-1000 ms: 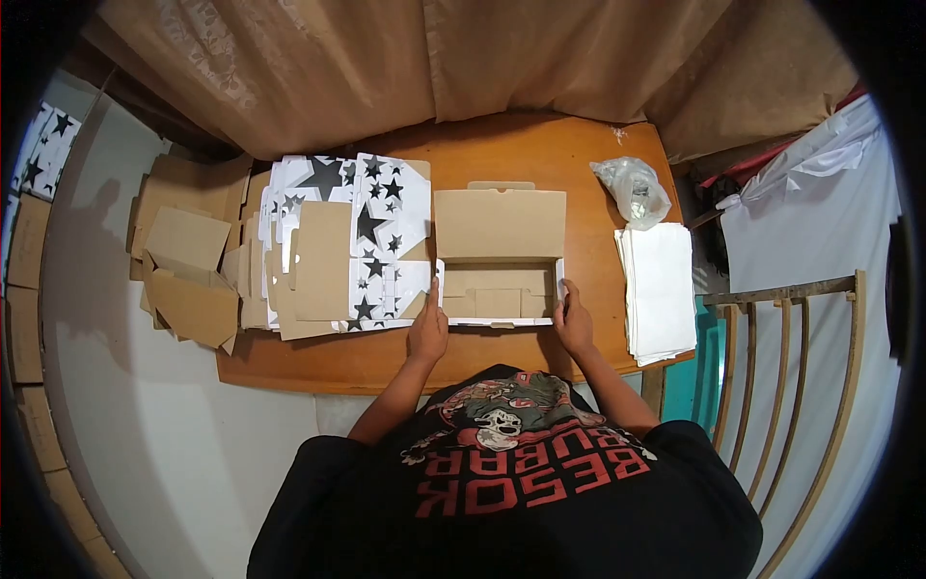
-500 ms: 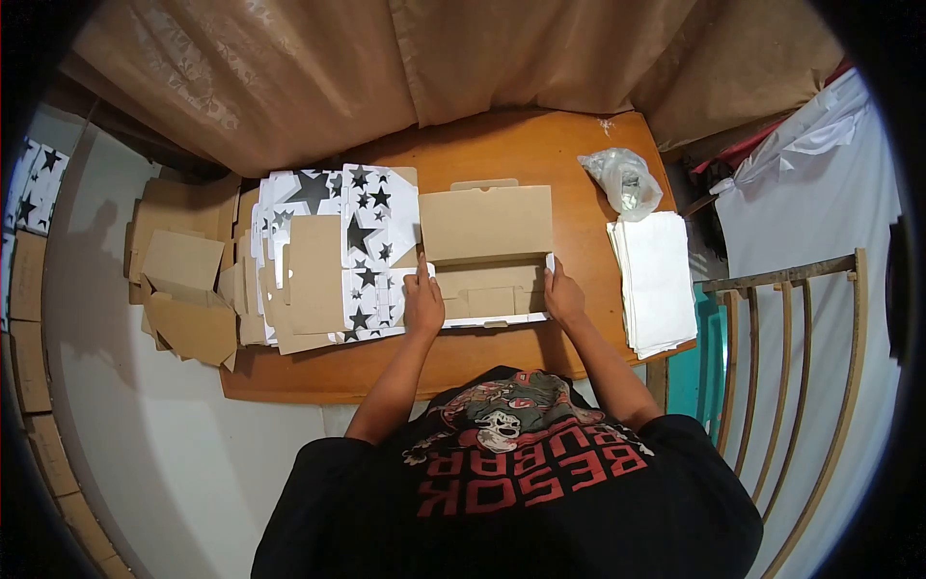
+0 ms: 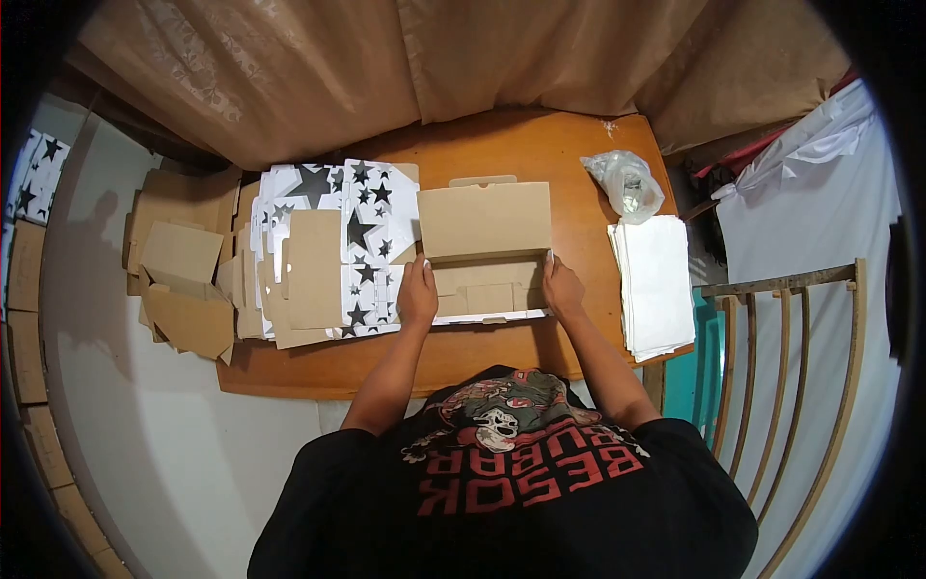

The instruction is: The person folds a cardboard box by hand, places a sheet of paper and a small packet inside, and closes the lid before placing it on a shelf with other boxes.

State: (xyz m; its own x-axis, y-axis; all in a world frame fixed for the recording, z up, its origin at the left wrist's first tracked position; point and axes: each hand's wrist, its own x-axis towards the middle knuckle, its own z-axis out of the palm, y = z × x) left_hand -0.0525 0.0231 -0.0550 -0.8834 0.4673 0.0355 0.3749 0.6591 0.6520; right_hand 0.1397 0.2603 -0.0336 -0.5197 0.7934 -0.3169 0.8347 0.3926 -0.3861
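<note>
While the box (image 3: 484,222) sits open on the table (image 3: 289,374), lid raised at its far side, the left hand (image 3: 418,292) grips its left wall and the right hand (image 3: 562,288) its right. Press both walls evenly, keeping corners square. Flat sheets (image 3: 316,270) lie left; paper (image 3: 656,287), right.

1. Your left hand (image 3: 420,292) and right hand (image 3: 562,288) cover parts of the box's (image 3: 484,220) sides, at its 8 and 4 o'clock.
2. At 2 o'clock, you can't make out the plastic bag's (image 3: 632,188) contents.
3. At 12, the curtain (image 3: 502,58) hides the tabletop's (image 3: 511,145) far edge.
4. At 9, the picture's dark rim cuts off your stacked cartons (image 3: 27,355).
</note>
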